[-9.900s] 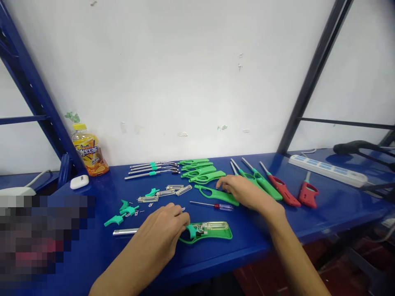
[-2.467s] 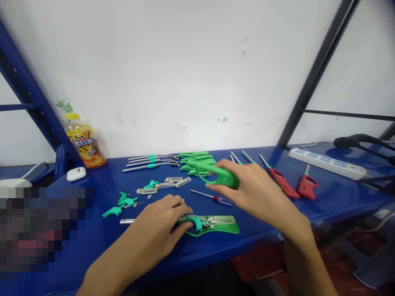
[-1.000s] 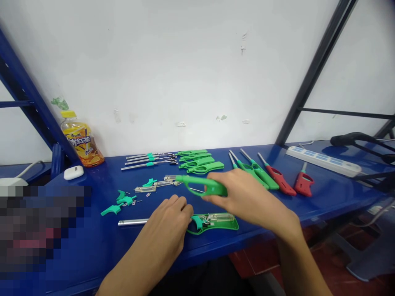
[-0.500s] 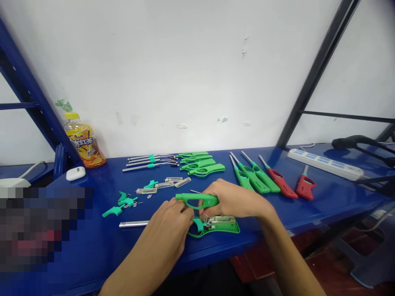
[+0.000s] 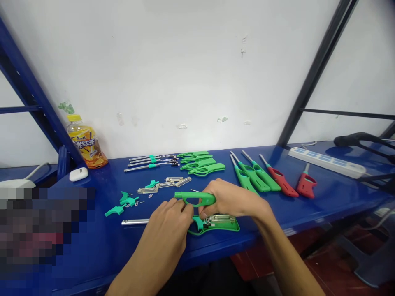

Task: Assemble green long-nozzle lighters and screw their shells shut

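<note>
The open green shell (image 5: 231, 226) is smooth, glossy plastic, the tank (image 5: 222, 218) inside it clear plastic, and the tube (image 5: 135, 222) to its left shiny metal. Under this shell the worktop (image 5: 108, 187) is glossy blue; beyond it the wall (image 5: 173, 74) is matt white with rough patches (image 5: 182, 126).

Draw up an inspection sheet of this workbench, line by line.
Surface: blue table, parts spread across it.
Work pieces: green half-shell lies open, with a teal trigger and clear part inside; green cover above it; metal rods laid out behind; three green lighters and two red ones at right.
Clutter: drink bottle and white case.
Hands: right hand grips the cover; left hand lies over the half-shell's front, fingertips partly hidden.
Cables: white cable, far left.
Surroundings: marked white wall; power strip at right.
</note>
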Tool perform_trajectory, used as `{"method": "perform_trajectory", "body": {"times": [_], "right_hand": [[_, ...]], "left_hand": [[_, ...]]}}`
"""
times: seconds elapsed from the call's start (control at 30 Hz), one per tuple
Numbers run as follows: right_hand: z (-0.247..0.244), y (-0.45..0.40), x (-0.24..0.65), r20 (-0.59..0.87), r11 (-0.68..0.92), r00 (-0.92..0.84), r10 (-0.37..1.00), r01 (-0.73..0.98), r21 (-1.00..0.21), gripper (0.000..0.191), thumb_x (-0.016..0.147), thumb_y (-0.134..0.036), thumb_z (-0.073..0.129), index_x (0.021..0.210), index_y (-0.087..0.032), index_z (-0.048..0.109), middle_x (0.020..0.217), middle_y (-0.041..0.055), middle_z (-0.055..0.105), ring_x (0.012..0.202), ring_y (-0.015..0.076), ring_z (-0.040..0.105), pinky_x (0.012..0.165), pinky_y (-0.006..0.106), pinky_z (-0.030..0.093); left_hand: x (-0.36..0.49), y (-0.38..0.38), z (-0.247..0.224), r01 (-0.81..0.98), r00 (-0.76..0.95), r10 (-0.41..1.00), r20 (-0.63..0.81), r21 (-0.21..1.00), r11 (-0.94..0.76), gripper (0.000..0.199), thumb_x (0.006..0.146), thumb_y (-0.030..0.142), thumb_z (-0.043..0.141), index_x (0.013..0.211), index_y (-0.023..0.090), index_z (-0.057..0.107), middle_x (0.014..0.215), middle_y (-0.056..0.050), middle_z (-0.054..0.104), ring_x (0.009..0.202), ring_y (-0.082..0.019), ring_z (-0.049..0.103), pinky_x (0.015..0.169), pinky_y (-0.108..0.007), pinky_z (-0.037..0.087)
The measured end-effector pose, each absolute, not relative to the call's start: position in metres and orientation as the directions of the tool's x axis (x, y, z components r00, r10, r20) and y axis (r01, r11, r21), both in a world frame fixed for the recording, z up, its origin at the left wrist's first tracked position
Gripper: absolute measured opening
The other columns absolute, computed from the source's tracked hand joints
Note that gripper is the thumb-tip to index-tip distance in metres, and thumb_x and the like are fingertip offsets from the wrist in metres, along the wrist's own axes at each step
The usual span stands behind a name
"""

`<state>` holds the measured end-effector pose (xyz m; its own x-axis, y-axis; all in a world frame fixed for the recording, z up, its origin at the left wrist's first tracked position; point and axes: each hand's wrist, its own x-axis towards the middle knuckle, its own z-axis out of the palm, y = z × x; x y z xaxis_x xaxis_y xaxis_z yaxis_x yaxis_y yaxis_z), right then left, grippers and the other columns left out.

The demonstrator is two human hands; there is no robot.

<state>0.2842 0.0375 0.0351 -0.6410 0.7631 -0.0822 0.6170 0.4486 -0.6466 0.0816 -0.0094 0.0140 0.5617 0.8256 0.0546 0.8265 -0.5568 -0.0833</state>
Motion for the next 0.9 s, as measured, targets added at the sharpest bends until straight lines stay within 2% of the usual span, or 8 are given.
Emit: {"method": "perform_trajectory", "body": {"times": [0.2,0.5,0.63,0.9], "right_hand": [[0.0329,0.0391,0.2861,-0.093,0.438,-0.638,0.765,0.620,-0.651,0.003,0.081,-0.020,0.079,0.079,-0.020,0.081,0.072,-0.0025,0.075,0.067,0.0142,0.066,0.062,0.023,0.044],[0.0334,0.0397,0.2853,-0.101,0.429,-0.629,0.771,0.630,-0.647,0.003,0.081,-0.021,0.080,0.078,-0.019,0.081,0.072,-0.0027,0.075,0.069,0.0152,0.068,0.064,0.023,0.045],[0.0334,0.0393,0.2852,-0.104,0.426,-0.624,0.774,0.636,-0.644,0.004,0.081,-0.022,0.080,0.078,-0.019,0.080,0.070,-0.0028,0.074,0.069,0.0151,0.067,0.063,0.023,0.044],[0.0335,0.0396,0.2863,-0.104,0.431,-0.632,0.768,0.630,-0.646,0.003,0.081,-0.021,0.079,0.079,-0.019,0.080,0.073,-0.0023,0.075,0.070,0.0146,0.068,0.063,0.023,0.044]], "left_hand": [[0.0786,-0.0077,0.0093,0.821,0.571,0.810,0.137,-0.064,-0.568,0.025,0.098,0.007,0.050,0.087,0.020,0.068,0.091,-0.008,0.074,0.085,-0.027,0.069,0.078,-0.038,0.055],[0.0820,-0.0087,0.0142,0.834,0.551,0.834,0.029,-0.050,-0.550,0.021,0.104,0.012,0.051,0.099,0.018,0.070,0.102,-0.010,0.076,0.097,-0.031,0.071,0.083,-0.042,0.058],[0.0814,-0.0084,0.0136,0.837,0.547,0.837,0.030,-0.049,-0.545,0.021,0.104,0.011,0.051,0.100,0.017,0.070,0.101,-0.010,0.075,0.097,-0.032,0.072,0.080,-0.042,0.058],[0.0807,-0.0085,0.0146,0.837,0.546,0.837,0.035,-0.074,-0.543,0.018,0.103,0.013,0.054,0.098,0.019,0.071,0.099,-0.009,0.076,0.094,-0.029,0.073,0.075,-0.036,0.057]]}}
